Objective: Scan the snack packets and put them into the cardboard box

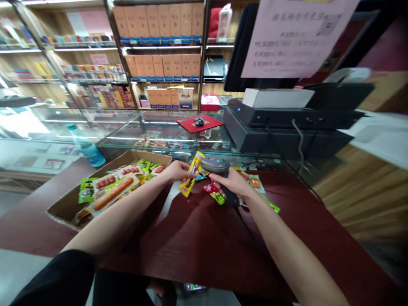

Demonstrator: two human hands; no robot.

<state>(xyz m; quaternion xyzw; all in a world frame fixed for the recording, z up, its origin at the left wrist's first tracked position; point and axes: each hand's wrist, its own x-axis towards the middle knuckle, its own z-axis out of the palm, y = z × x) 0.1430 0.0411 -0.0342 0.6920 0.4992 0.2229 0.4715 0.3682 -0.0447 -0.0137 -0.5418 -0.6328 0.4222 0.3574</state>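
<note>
My left hand (179,170) pinches a yellow snack packet (190,175), which slants over the dark red table (197,238). In my right hand (235,183) is a dark barcode scanner (215,163), its head pointing left, close to the packet. Red and green packets (218,197) lie beneath and beside the scanner, partly hidden by my right hand. To the left, an open cardboard box (62,204) holds several packed sausages (114,194) and green and yellow packets, with my left forearm across its front side.
A blue bottle (91,153) stands behind the box. A red mat (188,123) with a mouse (199,121) lies on the glass counter. Dark register equipment (283,136) and a monitor with a pink paper (293,42) stand at the right. A cable hangs from the equipment.
</note>
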